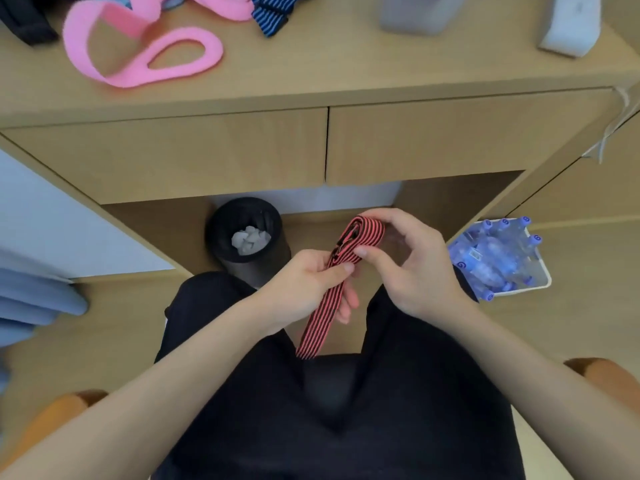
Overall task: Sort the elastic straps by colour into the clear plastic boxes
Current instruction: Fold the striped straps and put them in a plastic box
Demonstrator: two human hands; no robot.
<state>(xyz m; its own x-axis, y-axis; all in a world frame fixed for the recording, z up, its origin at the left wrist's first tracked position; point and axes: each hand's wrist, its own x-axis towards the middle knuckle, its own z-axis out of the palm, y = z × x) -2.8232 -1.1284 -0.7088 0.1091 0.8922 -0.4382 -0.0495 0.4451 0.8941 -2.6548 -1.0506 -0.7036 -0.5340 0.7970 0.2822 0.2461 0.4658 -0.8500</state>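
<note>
A red-and-black striped elastic strap [325, 306] hangs over my lap, below the desk's edge. My left hand [308, 289] grips its middle, thumb on top. My right hand [412, 261] pinches the folded upper loop of the same strap. On the desk at the upper left lie a pink strap [138, 50] in loops, a blue-and-black striped strap [272, 12] and a black strap [24, 22]. A clear plastic box [412, 12] stands at the desk's far edge, blurred and cut off by the frame.
The wooden desk [346, 74] has two drawers in front of me. Under it stands a black bin [247, 237] with crumpled paper. A white crate of water bottles [498, 261] sits on the floor to the right. A white object [571, 22] lies at the desk's far right.
</note>
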